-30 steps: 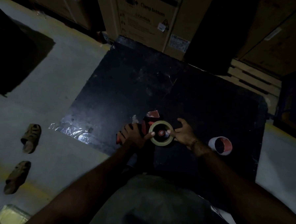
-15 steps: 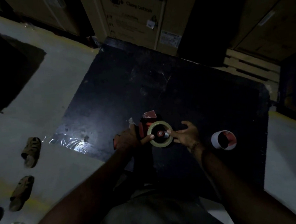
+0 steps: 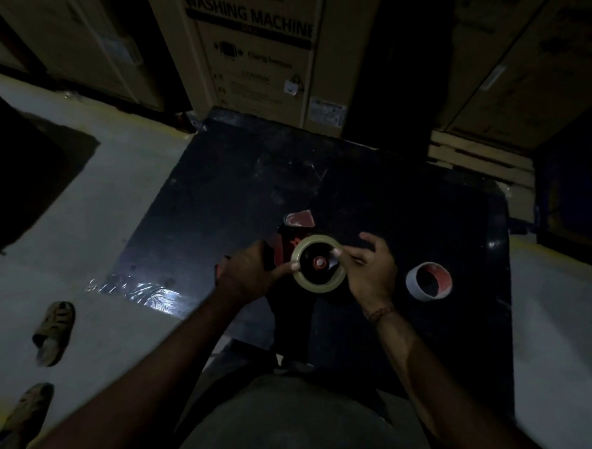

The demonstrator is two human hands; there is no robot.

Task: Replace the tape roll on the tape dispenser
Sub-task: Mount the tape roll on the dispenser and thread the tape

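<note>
— Where is the tape roll sitting right now?

— The tape roll (image 3: 318, 267) is sitting on the hub of the red tape dispenser (image 3: 282, 248), which is lying on the black worktop (image 3: 237, 179) right in front of me. The red hub is showing through the middle of the roll.

— And what are your hands doing?

— My left hand (image 3: 247, 276) is gripping the dispenser's handle, fingers curled round it, with my thumb reaching over and touching the roll's left rim. My right hand (image 3: 369, 272) is holding the roll from the right: thumb pressing on its inner edge, the other fingers loosely bent along the outer side.

— Anything else lying nearby?

— An empty cardboard core (image 3: 429, 281), white outside and reddish inside, is lying on the worktop just right of my right hand, apart from it. Two sandals (image 3: 53, 331) are lying on the pale floor to my left, and a washing machine carton (image 3: 261, 54) is standing beyond the worktop's far edge.
</note>
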